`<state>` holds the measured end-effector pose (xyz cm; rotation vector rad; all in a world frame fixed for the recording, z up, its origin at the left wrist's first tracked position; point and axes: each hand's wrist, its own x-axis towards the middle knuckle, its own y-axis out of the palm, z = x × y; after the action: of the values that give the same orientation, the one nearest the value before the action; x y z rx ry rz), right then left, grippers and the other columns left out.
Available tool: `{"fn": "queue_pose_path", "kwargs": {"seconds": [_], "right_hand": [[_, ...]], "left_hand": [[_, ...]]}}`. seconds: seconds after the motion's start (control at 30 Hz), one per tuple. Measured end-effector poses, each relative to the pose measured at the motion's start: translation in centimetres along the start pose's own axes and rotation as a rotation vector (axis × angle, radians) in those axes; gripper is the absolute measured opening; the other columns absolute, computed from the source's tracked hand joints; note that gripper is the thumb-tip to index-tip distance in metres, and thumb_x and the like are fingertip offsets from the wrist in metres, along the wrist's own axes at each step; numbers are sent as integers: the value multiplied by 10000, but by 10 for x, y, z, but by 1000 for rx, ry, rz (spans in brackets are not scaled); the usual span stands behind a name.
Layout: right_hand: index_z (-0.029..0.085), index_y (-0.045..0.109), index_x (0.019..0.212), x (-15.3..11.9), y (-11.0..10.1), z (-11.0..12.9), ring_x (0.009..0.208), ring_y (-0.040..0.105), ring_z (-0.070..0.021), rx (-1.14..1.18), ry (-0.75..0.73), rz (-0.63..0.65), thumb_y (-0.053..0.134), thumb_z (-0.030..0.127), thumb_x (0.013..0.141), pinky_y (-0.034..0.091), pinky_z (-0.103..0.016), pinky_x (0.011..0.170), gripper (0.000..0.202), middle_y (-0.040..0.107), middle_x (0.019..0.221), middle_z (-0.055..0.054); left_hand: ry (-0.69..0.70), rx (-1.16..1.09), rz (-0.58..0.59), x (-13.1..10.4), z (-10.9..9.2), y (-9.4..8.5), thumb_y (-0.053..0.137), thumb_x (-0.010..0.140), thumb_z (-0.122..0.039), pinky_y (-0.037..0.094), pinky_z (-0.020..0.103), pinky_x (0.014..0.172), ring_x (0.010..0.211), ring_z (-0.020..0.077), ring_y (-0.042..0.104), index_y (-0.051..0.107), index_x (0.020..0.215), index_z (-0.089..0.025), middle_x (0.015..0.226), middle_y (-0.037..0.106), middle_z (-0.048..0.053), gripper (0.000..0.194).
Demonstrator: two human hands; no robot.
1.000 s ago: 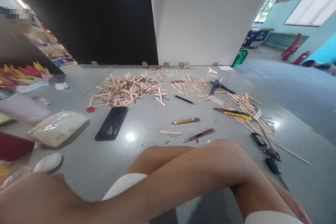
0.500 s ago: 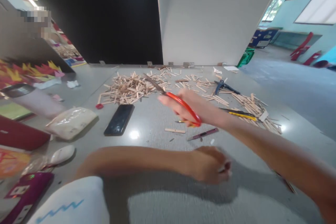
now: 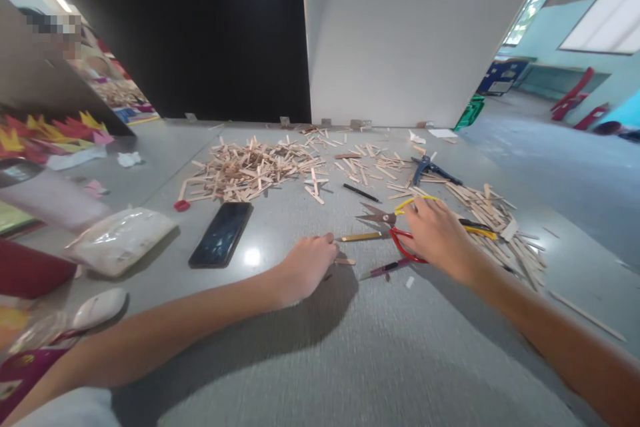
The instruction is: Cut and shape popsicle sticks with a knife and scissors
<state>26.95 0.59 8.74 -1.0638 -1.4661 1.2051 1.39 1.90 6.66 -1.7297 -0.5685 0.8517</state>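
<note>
My right hand [image 3: 443,237] is closed on the scissors [image 3: 384,217], which have one yellow and one red handle. Their blades are spread apart and point left, low over the table. My left hand [image 3: 307,270] is closed with fingertips pinched down by the table; whatever they hold, if anything, is hidden. Just beyond those fingertips lies a yellow, thin-bladed knife [image 3: 361,237]. A short wooden stick [image 3: 346,261] lies beside them, partly covered by the hand. A purple pen-like cutter [image 3: 387,269] rests below the scissors.
A large heap of wooden sticks [image 3: 250,170] lies at the back. Blue pliers [image 3: 425,167], a yellow-black cutter [image 3: 480,230] and more sticks [image 3: 517,253] are on the right. A black pen [image 3: 361,193] lies mid-table. Leftward are a phone [image 3: 220,235], plastic packet [image 3: 125,237] and mouse [image 3: 100,308].
My right hand has come right and down with the scissors, which have turned and spread their blades. My left hand has moved left and forward from the near side to the knife's left end.
</note>
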Motion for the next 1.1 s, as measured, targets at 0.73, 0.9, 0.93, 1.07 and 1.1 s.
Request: {"fn": "queue_pose_path", "kwargs": {"seconds": [0.73,0.9,0.93,1.07,1.1], "right_hand": [[216,630,924,-117,12,57,622,480,-158,1514,217,185,602,932,906,447,-306,586,718,532,766,6],[215,612,840,-128,17,59,623,463,-152,1523,229,209,633,922,891,454,-288,546,710,514,760,-7],[216,627,843,-131,20,57,616,481,-158,1514,242,200,653,902,896,462,-288,528,689,541,765,-21],[233,653,803,-144,32,52,550,497,-165,1483,268,198,700,844,911,448,-295,473,623,594,724,-40],[237,646,789,-145,33,51,531,491,-162,1487,269,209,694,842,916,431,-295,462,620,588,706,-37]], "left_hand": [[194,-1240,-186,-39,-20,-52,539,1107,-290,428,180,439,492,82,543,499,1541,-168,801,651,-34,453],[220,-1240,-159,-44,-26,-41,502,1099,-277,414,168,454,511,71,500,541,1520,-143,769,588,-51,443],[217,-1229,-159,-45,-26,-40,509,1092,-270,418,167,462,513,69,500,548,1513,-143,775,589,-49,441],[208,-1180,-182,-47,-26,-41,536,1071,-269,440,169,494,506,64,497,574,1483,-177,776,603,-51,424],[200,-1173,-180,-47,-26,-41,535,1072,-279,443,171,495,507,69,503,578,1478,-189,771,607,-50,418]]}}
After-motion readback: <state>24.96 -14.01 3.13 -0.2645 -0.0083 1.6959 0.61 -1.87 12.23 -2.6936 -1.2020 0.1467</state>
